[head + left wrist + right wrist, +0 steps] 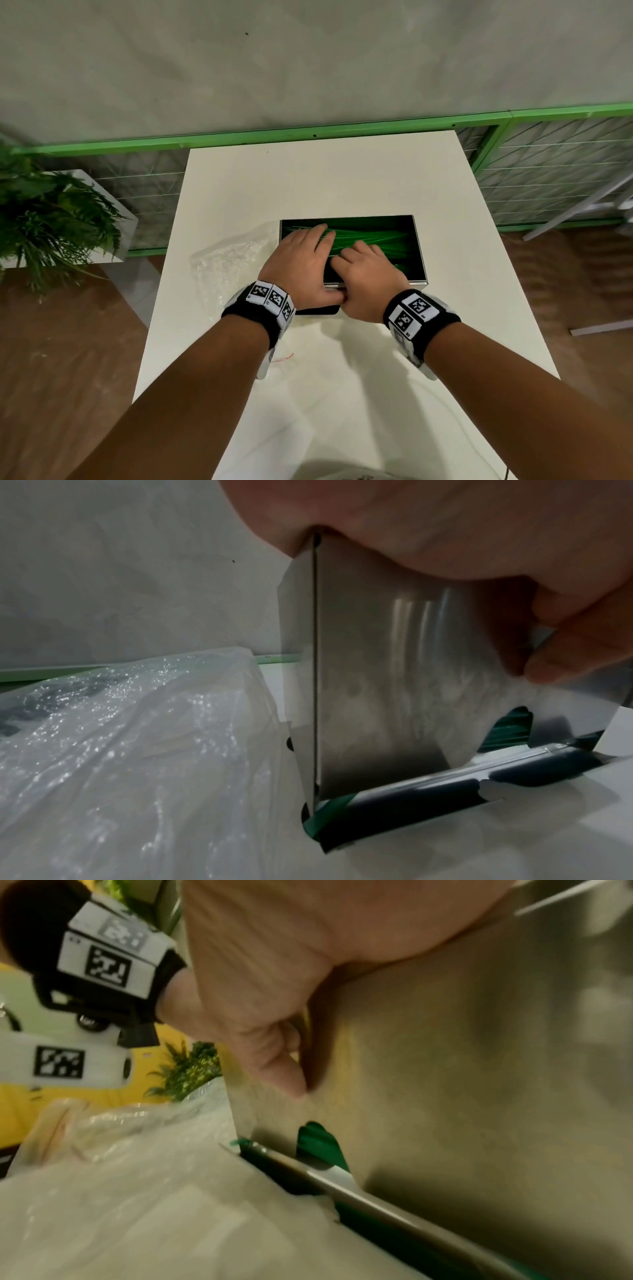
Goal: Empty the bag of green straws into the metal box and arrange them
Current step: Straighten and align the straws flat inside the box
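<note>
Saw both bare forearms stretched forward over the white rectangular table [308, 178], each wrist wrapped in a black band with square black-and-white markers [270, 298]. Found the left hand [301, 260] laid palm-down across the near left corner of the shiny rectangular metal box [420, 246], fingers straight and spread flat on the thin green straws [376, 236] inside, thumb tucked down against the box's near outer wall. From the left wrist, made out that palm [445, 520] seated on the upright corner edge of the box [377, 669], with a thumb tip touching the steel face. Found the right hand [366, 274] just beside it, touching it at the thumbs, knuckles up and fingers curled down into the box over the straws; could not tell whether gripping any, fingertips being hidden. Glimpsed straws [613, 729] through a notch low in the front wall. Noted the crumpled clear plastic bag [233, 263] lying slack on the table just left of the box. Farther off, noted a leafy green plant [51, 219] at left, a green metal rail with wire mesh [308, 132] behind the table, then a grey wall [308, 61]. Got only blur from the right wrist: steel wall, palm, bag.
</note>
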A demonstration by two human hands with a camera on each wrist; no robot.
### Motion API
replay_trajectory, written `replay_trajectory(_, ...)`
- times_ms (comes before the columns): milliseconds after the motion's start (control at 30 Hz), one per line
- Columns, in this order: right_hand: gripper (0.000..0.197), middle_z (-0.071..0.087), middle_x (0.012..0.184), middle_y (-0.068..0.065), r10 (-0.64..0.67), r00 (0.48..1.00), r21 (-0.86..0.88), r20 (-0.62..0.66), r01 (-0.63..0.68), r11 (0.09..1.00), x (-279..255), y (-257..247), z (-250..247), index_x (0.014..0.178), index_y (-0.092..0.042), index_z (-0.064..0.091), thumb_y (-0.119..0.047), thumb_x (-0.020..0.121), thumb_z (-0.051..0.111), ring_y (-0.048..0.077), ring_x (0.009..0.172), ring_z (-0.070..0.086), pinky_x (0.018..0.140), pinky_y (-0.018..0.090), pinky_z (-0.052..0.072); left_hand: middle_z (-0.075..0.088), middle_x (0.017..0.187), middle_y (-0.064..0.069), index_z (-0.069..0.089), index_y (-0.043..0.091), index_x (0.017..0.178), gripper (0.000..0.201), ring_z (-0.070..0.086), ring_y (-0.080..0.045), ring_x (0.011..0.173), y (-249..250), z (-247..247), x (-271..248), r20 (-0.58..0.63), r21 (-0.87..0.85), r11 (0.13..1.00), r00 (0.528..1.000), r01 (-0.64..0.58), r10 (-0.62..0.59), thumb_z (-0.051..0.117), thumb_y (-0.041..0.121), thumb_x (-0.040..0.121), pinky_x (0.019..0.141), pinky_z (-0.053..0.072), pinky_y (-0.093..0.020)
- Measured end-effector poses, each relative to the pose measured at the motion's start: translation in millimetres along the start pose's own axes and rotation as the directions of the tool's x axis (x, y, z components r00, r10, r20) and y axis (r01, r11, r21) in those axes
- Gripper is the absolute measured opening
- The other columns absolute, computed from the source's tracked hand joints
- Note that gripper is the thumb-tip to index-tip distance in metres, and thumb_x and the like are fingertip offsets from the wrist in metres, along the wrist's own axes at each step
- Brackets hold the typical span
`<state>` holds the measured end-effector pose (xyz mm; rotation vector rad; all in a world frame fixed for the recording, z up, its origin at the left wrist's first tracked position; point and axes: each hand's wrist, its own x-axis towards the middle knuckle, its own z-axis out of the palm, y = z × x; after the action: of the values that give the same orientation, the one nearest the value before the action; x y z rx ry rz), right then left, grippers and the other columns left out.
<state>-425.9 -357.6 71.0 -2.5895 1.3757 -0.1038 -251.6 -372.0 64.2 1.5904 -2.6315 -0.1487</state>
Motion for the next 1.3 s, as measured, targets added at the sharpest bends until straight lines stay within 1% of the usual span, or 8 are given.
replay_trajectory(133,0.072,0.051,0.129,0.012,-0.053,0.981,0.022,-0.187,0.058,0.998,-8,1,-1,0.128,-0.009,0.055,-0.039,0.063,0.063,0.033,0.120,0.044,0.108,0.050,0.034,0.039,0.156,-0.017,0.045,0.004,0.148,0.101,0.044,-0.034,0.140,-2,-3,-3,-0.135,-0.165,0.985,0.990,-0.058,0.036,0.060,0.070,0.074,0.116,0.037,-0.047)
replay_trajectory(267,0.115,0.026,0.159,0.016,0.174,0.981,0.008,0.087,-0.176,0.984,3,12,-5,0.155,-0.011,0.019,-0.066,0.064,0.061,0.034,0.150,0.020,0.123,0.056,0.010,0.036,0.154,-0.015,0.046,0.006,0.145,0.080,0.041,-0.033,0.138,-12,-21,-8,-0.284,-0.225,0.974,0.957,-0.009,-0.056,0.055,0.060,0.086,0.118,0.033,-0.048)
replay_trajectory(367,0.110,0.040,0.147,0.014,0.233,0.954,-0.049,0.186,-0.228,0.972,10,13,-2,0.151,-0.016,0.027,-0.075,0.063,0.056,0.036,0.140,0.035,0.122,0.057,0.013,0.054,0.128,-0.010,0.063,0.009,0.128,0.047,0.051,-0.028,0.118,-39,-30,-21,-0.393,-0.280,0.956,0.899,0.082,-0.193,0.060,0.036,0.090,0.101,0.047,-0.048)
replay_trajectory(533,0.113,0.026,0.156,0.018,0.260,0.943,-0.070,0.207,-0.251,0.966,10,12,2,0.154,-0.019,0.020,-0.076,0.062,0.055,0.041,0.145,0.025,0.122,0.057,0.014,0.054,0.103,0.000,0.072,0.021,0.111,0.037,0.051,-0.022,0.099,-70,-35,-38,-0.196,-0.214,0.969,0.967,0.120,-0.163,0.059,0.046,0.086,0.085,0.051,-0.041)
replay_trajectory(700,0.107,0.040,0.143,0.016,0.254,0.951,-0.086,0.174,-0.242,0.966,8,9,-2,0.149,-0.018,0.029,-0.076,0.063,0.054,0.039,0.133,0.038,0.119,0.057,0.021,0.053,0.103,-0.004,0.071,0.020,0.110,0.027,0.049,-0.026,0.099,-62,-40,-23,-0.108,-0.098,0.976,0.973,0.192,-0.202,0.071,0.034,0.086,0.079,0.052,-0.044)
replay_trajectory(900,0.106,0.036,0.151,0.012,0.270,0.936,-0.062,0.226,-0.262,0.963,10,10,-1,0.151,-0.021,0.028,-0.077,0.063,0.050,0.035,0.143,0.029,0.120,0.059,0.016,0.052,0.117,-0.004,0.073,0.027,0.116,0.030,0.042,-0.028,0.117,-42,-36,-11,0.098,0.138,0.949,0.949,0.284,-0.298,0.058,0.042,0.094,0.092,0.043,-0.043)
replay_trajectory(1167,0.111,0.042,0.141,0.013,0.281,0.945,-0.054,0.169,-0.276,0.960,8,8,-1,0.149,-0.018,0.026,-0.076,0.061,0.056,0.036,0.134,0.037,0.119,0.058,0.019,0.051,0.141,-0.002,0.076,0.029,0.113,0.029,0.036,-0.028,0.137,-39,-56,-2,0.110,0.164,0.944,0.945,0.288,-0.308,0.054,0.042,0.100,0.115,0.029,-0.049)
replay_trajectory(1300,0.113,0.039,0.146,0.013,0.286,0.940,-0.055,0.188,-0.281,0.958,9,9,-2,0.152,-0.015,0.025,-0.077,0.061,0.055,0.036,0.140,0.032,0.120,0.058,0.017,0.058,0.132,-0.003,0.076,0.029,0.112,0.025,0.046,-0.028,0.128,-43,-95,-5,0.072,0.220,0.942,0.959,0.252,-0.273,0.058,0.041,0.099,0.108,0.038,-0.047)
